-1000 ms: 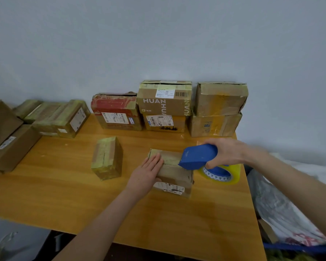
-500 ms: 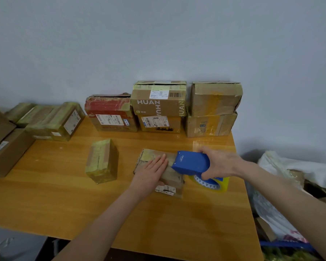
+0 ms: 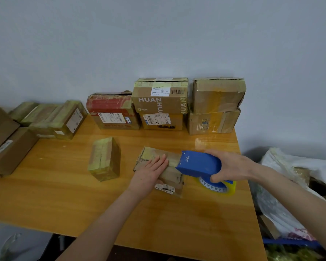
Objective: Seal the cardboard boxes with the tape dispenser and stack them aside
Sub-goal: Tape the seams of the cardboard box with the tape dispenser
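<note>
A small worn cardboard box (image 3: 171, 157) lies in the middle of the wooden table (image 3: 64, 194). My left hand (image 3: 151, 172) presses flat on its top with straight fingers. My right hand (image 3: 231, 166) grips the blue tape dispenser (image 3: 198, 163), whose front edge touches the box top beside my left fingertips. The yellowish tape roll (image 3: 217, 187) hangs under the dispenser, off the box's right side. A taped small box (image 3: 104, 159) stands to the left.
Several taped boxes (image 3: 160, 102) are stacked along the wall at the back, and more boxes (image 3: 51, 119) lie at the left. Beyond the table's right edge sit plastic bags (image 3: 290, 185) and clutter.
The dispenser has moved left from beside the box onto its top. My left hand has stayed pressed on the box. The view has shifted a little.
</note>
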Tool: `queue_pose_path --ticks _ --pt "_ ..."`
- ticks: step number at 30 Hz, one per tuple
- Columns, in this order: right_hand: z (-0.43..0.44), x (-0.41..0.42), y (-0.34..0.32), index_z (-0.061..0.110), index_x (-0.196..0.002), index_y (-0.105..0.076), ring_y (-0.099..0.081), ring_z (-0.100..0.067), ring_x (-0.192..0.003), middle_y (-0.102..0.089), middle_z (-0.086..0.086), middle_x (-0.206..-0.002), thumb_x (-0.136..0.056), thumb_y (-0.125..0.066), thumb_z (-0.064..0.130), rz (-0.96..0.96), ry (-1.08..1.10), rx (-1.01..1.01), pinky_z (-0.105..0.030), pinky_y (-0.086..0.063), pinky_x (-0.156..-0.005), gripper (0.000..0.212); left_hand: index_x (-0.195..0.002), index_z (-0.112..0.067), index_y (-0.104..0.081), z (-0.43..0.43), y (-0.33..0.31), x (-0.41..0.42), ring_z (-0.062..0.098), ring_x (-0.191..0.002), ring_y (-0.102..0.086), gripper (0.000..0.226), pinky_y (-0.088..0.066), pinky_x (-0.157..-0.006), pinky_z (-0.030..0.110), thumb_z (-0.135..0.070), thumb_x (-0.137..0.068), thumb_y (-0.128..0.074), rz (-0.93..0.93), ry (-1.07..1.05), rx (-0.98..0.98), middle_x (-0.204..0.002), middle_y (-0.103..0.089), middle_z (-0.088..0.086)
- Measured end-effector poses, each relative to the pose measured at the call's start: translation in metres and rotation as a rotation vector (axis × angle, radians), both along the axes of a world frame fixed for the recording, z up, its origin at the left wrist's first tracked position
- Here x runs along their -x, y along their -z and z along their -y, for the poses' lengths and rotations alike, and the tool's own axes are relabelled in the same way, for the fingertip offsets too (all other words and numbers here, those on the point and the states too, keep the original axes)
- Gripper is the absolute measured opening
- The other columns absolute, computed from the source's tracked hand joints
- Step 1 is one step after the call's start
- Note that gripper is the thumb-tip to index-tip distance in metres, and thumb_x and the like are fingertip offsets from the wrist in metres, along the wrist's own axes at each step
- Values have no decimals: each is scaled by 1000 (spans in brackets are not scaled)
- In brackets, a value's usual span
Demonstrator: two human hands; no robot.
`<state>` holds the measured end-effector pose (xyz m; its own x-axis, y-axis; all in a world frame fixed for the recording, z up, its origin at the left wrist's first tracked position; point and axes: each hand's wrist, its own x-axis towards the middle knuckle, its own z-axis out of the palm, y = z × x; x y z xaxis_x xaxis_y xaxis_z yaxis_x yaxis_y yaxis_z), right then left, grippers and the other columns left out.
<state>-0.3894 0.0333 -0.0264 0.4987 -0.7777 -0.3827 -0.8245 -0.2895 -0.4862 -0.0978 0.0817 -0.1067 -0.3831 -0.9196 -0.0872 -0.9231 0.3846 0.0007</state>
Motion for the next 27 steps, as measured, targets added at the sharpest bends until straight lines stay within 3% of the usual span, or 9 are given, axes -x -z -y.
queue_pose_path --ticks 5,8,12,16,23,27 --pt "-13 7 19 39 -134 -30 -59 -11 -92 -54 10 -108 -67 -72 38 -12 66 -53 -25 -50 -66 79 -152 -27 0 1 -1 2 11 -148 2 76 19 -109 18 -38 -95 -50 4 -12 7 -153 12 -12" --pt "-18 1 30 38 -136 -27 -60 -15 -91 -55 7 -109 -69 -71 38 -51 75 -31 -29 -53 -68 81 -153 -26 -2 -1 -4 4 13 -149 -1 82 13 -113 22 -44 -92 -55 -2 -38 9 -156 9 -11" --pt "-18 4 32 38 -135 -28 -60 -12 -87 -55 11 -104 -67 -70 44 -50 72 -23 -29 -53 -67 80 -148 -20 18 -7 -3 29 11 -144 18 104 12 -117 32 -64 -84 -51 49 1 38 -156 20 -4" --pt "-22 3 34 39 -131 -30 -60 -13 -91 -56 11 -109 -68 -71 58 -29 59 -2 -36 -55 -78 78 -144 -17 22 -5 -1 40 12 -144 20 96 13 -116 27 -59 -91 -45 11 44 -3 -154 26 0" --pt "-26 15 31 40 -134 -32 -58 -10 -87 -55 16 -104 -70 -71 50 38 81 59 -25 -50 -65 75 -144 -16 22 -3 2 38 14 -141 24 90 13 -116 27 -58 -93 -39 46 77 -6 -153 28 2" --pt "-31 31 33 42 -131 -36 -60 -9 -93 -57 17 -106 -69 -72 49 85 111 -9 -35 -55 -76 72 -146 -17 20 -2 3 36 13 -141 24 91 12 -117 27 -56 -93 -42 40 75 -16 -152 28 1"
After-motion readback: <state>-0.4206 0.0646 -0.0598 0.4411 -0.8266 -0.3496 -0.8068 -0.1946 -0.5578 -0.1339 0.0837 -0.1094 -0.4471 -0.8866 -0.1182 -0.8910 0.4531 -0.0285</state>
